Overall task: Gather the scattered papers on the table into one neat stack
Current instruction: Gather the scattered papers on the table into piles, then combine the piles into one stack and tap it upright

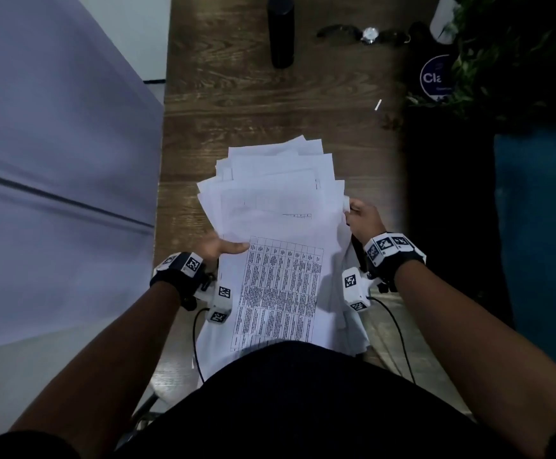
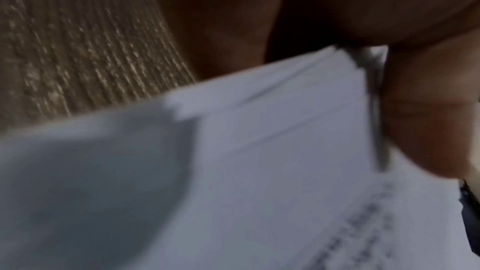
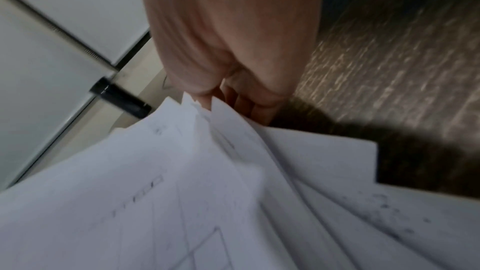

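Fingers of the right hand (image 1: 362,215) pinch the right edge of the papers (image 1: 276,207), probably to anchor the loose, fanned sheets while they are squared. On the opposite edge, the left hand (image 1: 218,250) grips the sheets, thumb lying flat on the printed table page (image 1: 281,289) and fingers underneath. Held between both hands, the bundle hangs above the wooden table (image 1: 236,104), near the person's body, its corners misaligned.
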`<state>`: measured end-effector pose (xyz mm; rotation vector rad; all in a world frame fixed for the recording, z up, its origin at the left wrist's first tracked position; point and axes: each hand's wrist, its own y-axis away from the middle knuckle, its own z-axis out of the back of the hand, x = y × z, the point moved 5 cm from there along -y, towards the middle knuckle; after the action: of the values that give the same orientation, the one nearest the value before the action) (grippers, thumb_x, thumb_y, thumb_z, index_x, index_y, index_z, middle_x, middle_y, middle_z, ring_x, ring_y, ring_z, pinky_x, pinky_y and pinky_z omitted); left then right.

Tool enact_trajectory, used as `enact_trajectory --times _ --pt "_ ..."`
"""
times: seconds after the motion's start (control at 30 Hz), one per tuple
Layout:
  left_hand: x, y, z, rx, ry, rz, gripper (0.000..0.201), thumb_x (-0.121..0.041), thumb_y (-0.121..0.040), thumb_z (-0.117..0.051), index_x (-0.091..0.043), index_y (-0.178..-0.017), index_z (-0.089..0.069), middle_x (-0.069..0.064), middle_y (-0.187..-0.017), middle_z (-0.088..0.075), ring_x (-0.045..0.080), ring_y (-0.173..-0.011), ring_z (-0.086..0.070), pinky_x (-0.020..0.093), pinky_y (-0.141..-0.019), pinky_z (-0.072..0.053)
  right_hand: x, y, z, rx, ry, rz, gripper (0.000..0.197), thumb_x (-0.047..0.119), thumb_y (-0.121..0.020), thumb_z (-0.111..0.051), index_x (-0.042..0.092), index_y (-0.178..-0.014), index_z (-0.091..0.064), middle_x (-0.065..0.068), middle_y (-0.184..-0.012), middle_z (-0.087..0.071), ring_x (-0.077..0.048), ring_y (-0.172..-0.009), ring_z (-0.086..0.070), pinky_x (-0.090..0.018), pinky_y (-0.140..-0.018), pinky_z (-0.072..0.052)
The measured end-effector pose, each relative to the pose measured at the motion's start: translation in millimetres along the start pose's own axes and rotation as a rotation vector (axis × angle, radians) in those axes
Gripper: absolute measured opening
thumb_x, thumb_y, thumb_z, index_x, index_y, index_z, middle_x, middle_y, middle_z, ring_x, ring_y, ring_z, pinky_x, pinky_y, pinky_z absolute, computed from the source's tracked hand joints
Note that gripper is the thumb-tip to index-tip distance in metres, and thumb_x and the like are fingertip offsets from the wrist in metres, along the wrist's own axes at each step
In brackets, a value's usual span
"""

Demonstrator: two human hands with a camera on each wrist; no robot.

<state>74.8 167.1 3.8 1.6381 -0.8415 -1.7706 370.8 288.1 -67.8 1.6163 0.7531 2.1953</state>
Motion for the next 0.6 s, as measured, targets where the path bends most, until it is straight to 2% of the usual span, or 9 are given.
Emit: enact_trajectory --times 0.07,0.1,0.17,0.27,0.33,0.4,0.5,0.57,0.6 --pt "2.6 -0.1 2.4 -0.014 -0.05 -0.014 0.031 -0.007 -0.081 -0.072 -0.004 -0.111 -0.064 -0.009 -0.089 -0.073 0.018 -0.092 -0.068 0.029 -0.092 -0.051 4.5 3.3 2.6 -0.008 -0.109 -0.04 0.021 0.007 -0.089 -0.059 0.015 -0.104 -0.073 -0.003 -0.087 -0.071 -0.017 -0.075 -0.065 -0.028 -0.074 -0.054" --pt "6.2 -2.3 7.6 -0.045 -0.061 -0.023 0.031 -0.001 -0.084 -0.068 -0.001 -0.114 -0.062 -0.009 -0.086 -0.07 0.021 -0.091 -0.066 0.026 -0.087 -0.053 6.4 7.1 3.7 -0.011 -0.187 -0.066 0.016 0.01 -0.092 -0.058 0.014 -0.099 -0.072 -0.004 -0.08 -0.067 -0.016 -0.068 -0.059 -0.028 -0.069 -0.052" --pt "4.4 2.0 11.5 -0.081 -0.076 -0.037 0.032 0.004 -0.085 -0.064 0.003 -0.116 -0.06 -0.008 -0.08 -0.066 0.015 -0.079 -0.065 0.019 -0.078 -0.055 7.4 18.6 1.0 0.079 -0.371 -0.136 0.015 0.024 -0.089 -0.066 0.014 -0.098 -0.073 -0.008 -0.091 -0.07 -0.023 -0.078 -0.065 -0.036 -0.079 -0.055" --pt "9.3 6.6 13.8 -0.121 -0.065 -0.03 0.014 -0.009 -0.082 -0.071 -0.006 -0.095 -0.067 -0.012 -0.072 -0.07 0.003 -0.081 -0.071 0.015 -0.078 -0.055 4.7 45.8 2.5 0.207 -0.44 -0.126 0.043 0.033 -0.064 -0.087 0.015 -0.1 -0.072 -0.01 -0.106 -0.074 -0.027 -0.097 -0.07 -0.037 -0.085 -0.056" --pt "10.8 8.9 8.5 -0.125 -0.144 -0.063 0.031 -0.031 -0.078 -0.074 -0.005 -0.092 -0.067 -0.002 -0.089 -0.067 0.014 -0.099 -0.068 0.021 -0.087 -0.054 -5.7 63.0 8.8 0.237 -0.372 -0.138 0.062 0.041 -0.05 -0.092 0.014 -0.101 -0.069 -0.007 -0.107 -0.074 -0.024 -0.101 -0.07 -0.033 -0.082 -0.056" --pt "9.7 12.9 -4.7 -0.094 -0.179 -0.078 0.059 -0.045 -0.074 -0.075 -0.007 -0.117 -0.062 -0.001 -0.111 -0.061 0.016 -0.109 -0.059 0.03 -0.099 -0.044 -17.0 74.0 9.1 0.296 -0.237 -0.141 0.076 0.048 -0.049 -0.092 0.01 -0.109 -0.067 -0.003 -0.108 -0.074 -0.019 -0.102 -0.07 -0.031 -0.085 -0.055" --pt "4.3 13.1 -22.2 -0.073 -0.177 -0.095 0.058 -0.026 -0.084 -0.07 -0.008 -0.135 -0.048 0.001 -0.132 -0.054 0.016 -0.118 -0.052 0.032 -0.104 -0.037 -24.2 85.3 -2.1 0.309 -0.083 -0.109 0.054 0.025 -0.069 -0.086 0.007 -0.115 -0.065 0.003 -0.101 -0.076 -0.009 -0.093 -0.071 -0.028 -0.083 -0.052" --pt "-3.6 17.3 -24.9 -0.08 -0.152 -0.148 0.052 -0.019 -0.084 -0.071 -0.006 -0.131 -0.053 0.009 -0.127 -0.061 0.018 -0.114 -0.056 0.044 -0.108 -0.039 -20.9 93.7 -4.3 0.192 -0.122 -0.102 0.041 0.006 -0.07 -0.084 0.005 -0.107 -0.067 0.006 -0.086 -0.077 -0.006 -0.077 -0.072 -0.025 -0.075 -0.054" --pt "-5.9 20.3 -24.8 -0.086 -0.095 -0.169 0.053 -0.021 -0.081 -0.074 -0.006 -0.128 -0.056 0.006 -0.122 -0.065 0.018 -0.111 -0.06 0.045 -0.106 -0.042 -17.7 95.2 -1.7 0.151 -0.155 -0.101 0.046 0.003 -0.065 -0.086 0.005 -0.107 -0.067 0.003 -0.087 -0.077 -0.009 -0.078 -0.072 -0.03 -0.077 -0.056"
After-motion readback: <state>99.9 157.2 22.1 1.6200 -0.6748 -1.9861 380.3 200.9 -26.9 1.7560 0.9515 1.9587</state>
